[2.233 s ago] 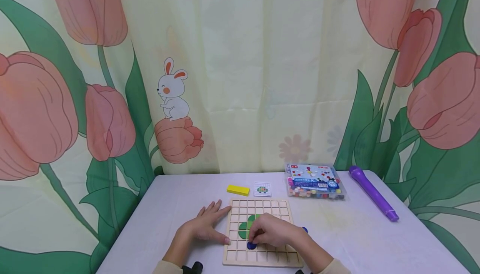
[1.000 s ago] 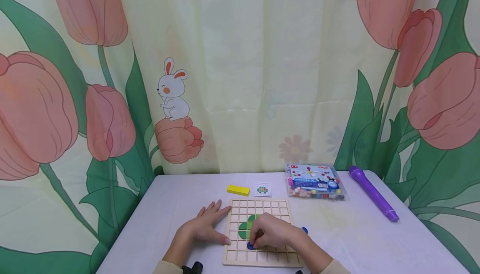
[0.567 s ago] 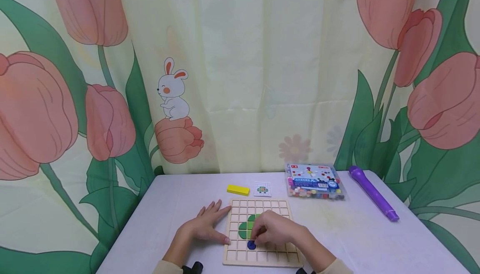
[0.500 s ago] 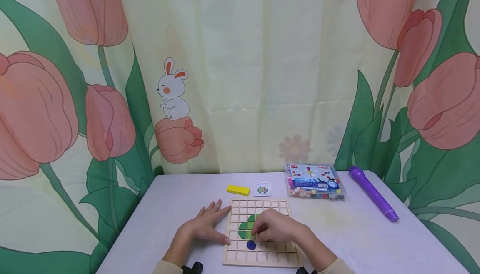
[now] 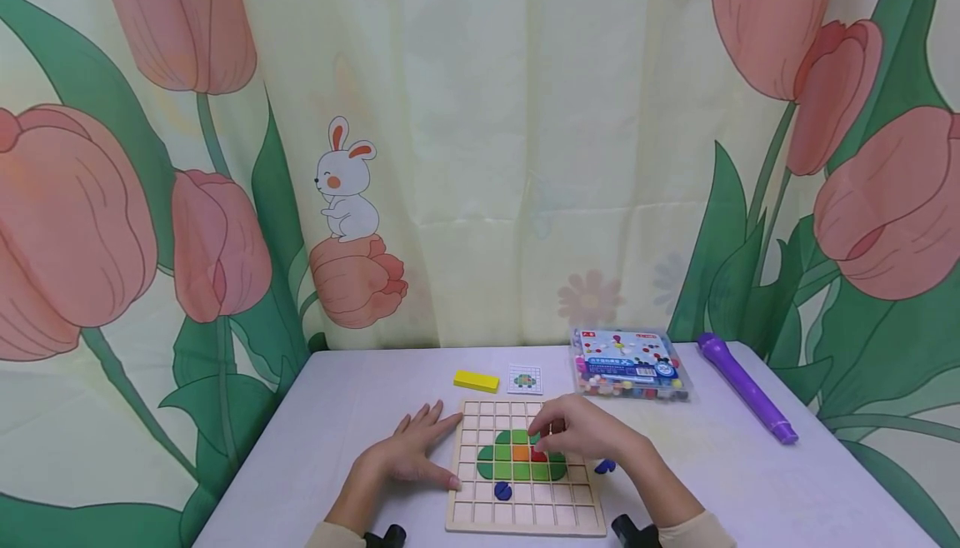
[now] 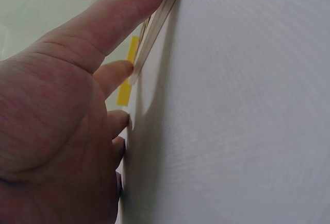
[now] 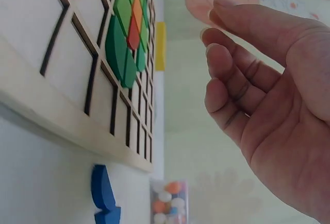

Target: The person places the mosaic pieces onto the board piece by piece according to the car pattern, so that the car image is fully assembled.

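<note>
A light wooden grid board (image 5: 480, 523) lies on the white table. Green tiles (image 5: 504, 470) form a rounded block on it, with an orange tile (image 5: 520, 453) and a red tile (image 5: 537, 455) in the middle. Below them, a dark blue round (image 5: 503, 491), seemingly of several pieces, sits in the grid. My left hand (image 5: 416, 448) rests at the board's left edge, fingers spread, thumb touching its side. My right hand (image 5: 581, 427) hovers above the board's right part; the right wrist view shows its fingers loosely bent around nothing. Blue pieces (image 7: 104, 195) lie on the table right of the board.
Behind the board are a yellow block (image 5: 476, 381) and a small pattern card (image 5: 525, 379). A clear box of coloured beads (image 5: 632, 365) stands at the back right, with a purple tube (image 5: 747, 388) beyond it. A tulip-print curtain (image 5: 480, 156) hangs behind the table.
My right hand has let go of the blue round and risen up and to the right. More tiles and the loose blue pieces have come into view. My left hand stays put.
</note>
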`<state>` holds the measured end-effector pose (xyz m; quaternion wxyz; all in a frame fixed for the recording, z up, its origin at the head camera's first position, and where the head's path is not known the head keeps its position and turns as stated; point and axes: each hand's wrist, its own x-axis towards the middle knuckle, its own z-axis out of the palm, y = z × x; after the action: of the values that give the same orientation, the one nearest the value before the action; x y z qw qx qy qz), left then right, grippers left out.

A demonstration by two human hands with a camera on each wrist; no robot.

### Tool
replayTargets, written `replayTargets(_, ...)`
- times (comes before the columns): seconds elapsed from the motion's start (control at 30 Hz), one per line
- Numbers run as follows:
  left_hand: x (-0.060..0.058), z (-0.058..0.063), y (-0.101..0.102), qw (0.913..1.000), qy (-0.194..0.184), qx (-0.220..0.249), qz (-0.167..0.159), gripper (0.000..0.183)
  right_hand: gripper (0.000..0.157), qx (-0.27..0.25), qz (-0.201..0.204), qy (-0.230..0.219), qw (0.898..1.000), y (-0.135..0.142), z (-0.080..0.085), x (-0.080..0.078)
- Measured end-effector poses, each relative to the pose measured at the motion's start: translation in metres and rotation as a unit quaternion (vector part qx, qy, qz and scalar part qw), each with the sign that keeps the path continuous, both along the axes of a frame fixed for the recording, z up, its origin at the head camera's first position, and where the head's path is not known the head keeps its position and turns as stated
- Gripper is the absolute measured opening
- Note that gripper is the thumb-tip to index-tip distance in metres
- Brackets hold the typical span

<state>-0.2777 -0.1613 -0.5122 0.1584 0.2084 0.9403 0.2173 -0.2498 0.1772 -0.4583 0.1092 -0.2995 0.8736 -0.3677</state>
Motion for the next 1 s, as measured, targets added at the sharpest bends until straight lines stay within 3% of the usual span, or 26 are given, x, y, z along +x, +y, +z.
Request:
replayTargets(0.67,0.000,0.001,0.001,1.0000,-0.005,-0.003,0.003,0.108,0.017,0.018,-0.048,0.007,0.999,0.044,0.006,-0.004)
replayTargets(1.0,0.000,0.000,0.000,1.0000,-0.006,0.000,0.002,0.109,0.014,0.037,-0.074,-0.062,0.995,0.060,-0.001,-0.004)
